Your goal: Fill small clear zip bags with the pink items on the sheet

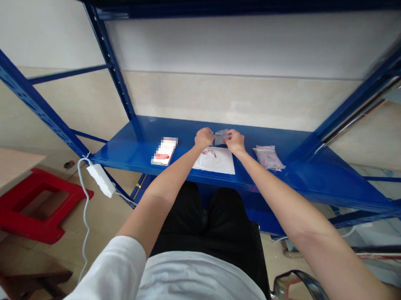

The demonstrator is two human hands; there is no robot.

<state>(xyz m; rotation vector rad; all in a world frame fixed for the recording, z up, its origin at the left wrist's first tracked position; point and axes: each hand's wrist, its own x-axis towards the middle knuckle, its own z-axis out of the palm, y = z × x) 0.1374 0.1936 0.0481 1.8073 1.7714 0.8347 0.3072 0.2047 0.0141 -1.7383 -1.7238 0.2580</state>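
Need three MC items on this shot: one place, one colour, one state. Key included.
1. Where is the white sheet?
A. On the floor
B. On the blue shelf
C. On the stool

2. What colour is the plastic stool at lower left?
A. Red
B. Blue
C. White

3. What state is the clear plastic bag in?
A. Flat on the sheet
B. Hanging from the shelf frame
C. Pinched between the left hand and right hand

Answers:
1. B, the sheet lies on the shelf just below the hands.
2. A, its frame shows red against the floor.
3. C, both hands grip it above the shelf.
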